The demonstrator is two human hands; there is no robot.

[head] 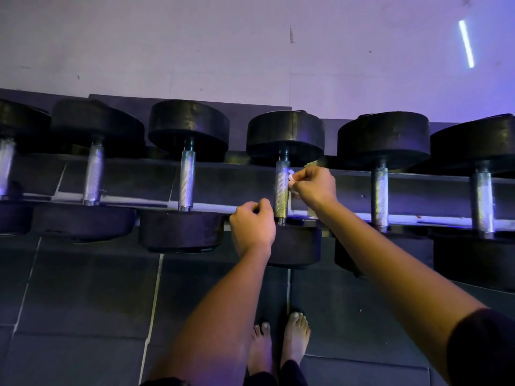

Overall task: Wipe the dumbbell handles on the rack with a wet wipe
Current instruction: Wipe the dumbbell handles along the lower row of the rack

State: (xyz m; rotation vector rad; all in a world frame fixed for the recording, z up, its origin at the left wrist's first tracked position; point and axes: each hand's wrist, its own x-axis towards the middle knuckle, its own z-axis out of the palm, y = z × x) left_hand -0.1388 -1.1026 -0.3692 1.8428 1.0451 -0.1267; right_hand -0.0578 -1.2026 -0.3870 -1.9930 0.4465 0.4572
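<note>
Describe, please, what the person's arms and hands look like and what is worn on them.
Both forearms are bare from wrist to elbow. The left hand and the right hand wear no gloves, and no watch, ring or bracelet shows on either. A dark, close-fitting sleeve covers the right upper arm at the lower right corner of the view.
</note>
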